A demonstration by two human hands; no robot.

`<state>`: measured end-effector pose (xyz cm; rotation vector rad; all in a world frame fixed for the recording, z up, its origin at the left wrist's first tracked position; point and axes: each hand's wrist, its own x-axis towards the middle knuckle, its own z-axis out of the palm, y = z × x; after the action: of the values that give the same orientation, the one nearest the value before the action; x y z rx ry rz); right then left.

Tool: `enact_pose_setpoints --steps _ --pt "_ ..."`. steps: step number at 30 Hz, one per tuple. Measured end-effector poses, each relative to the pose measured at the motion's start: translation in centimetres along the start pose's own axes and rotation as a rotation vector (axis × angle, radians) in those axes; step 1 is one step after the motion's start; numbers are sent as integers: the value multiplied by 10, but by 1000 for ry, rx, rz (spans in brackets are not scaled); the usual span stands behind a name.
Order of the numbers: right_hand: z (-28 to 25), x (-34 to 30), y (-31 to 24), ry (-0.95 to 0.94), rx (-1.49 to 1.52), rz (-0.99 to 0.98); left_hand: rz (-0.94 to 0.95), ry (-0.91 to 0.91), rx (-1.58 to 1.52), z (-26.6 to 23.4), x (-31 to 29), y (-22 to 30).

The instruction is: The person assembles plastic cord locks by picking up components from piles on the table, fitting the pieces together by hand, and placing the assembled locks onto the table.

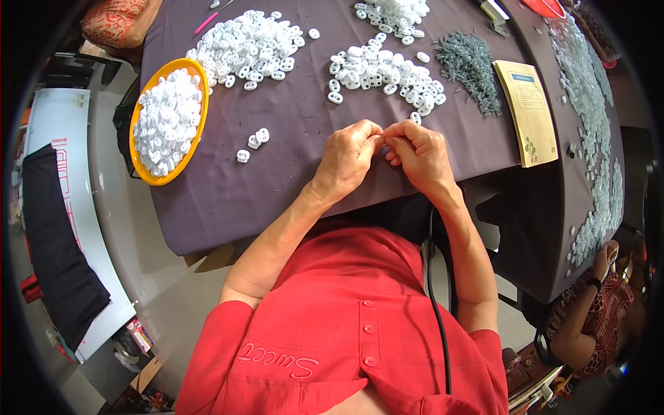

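My left hand (346,160) and my right hand (423,158) meet above the near edge of the table, fingertips pinched together. Whatever lies between them is hidden or too small to name. Just beyond my fingers sits a loose heap of small white oval plastic pieces (384,72) with dark openings. To its right spreads a pile of thin grey bits (472,66). A few white pieces (254,142) stand apart, left of my left hand. Farther left, a yellow-orange bowl (203,117) is full of similar white pieces.
Dark cloth covers the table (290,187). More white pieces (252,45) lie behind the bowl, near a pink-handled tool (206,22). A tan booklet (527,111) rests at right. Translucent pieces (588,104) cover another table, where another person (588,325) sits. A black cable (440,318) hangs before me.
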<state>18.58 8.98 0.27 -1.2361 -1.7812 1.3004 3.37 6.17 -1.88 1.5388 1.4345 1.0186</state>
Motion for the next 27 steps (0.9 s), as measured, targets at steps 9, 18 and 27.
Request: enact_pose_setpoints --steps 9,18,27 --pt "10 -6 9 173 222 26 -10 8 -40 1 -1 1" --pt "12 -5 11 134 150 -88 -226 -6 -300 -5 -2 14" --pt "-31 2 6 396 -461 -76 -300 -59 -362 -9 2 13"
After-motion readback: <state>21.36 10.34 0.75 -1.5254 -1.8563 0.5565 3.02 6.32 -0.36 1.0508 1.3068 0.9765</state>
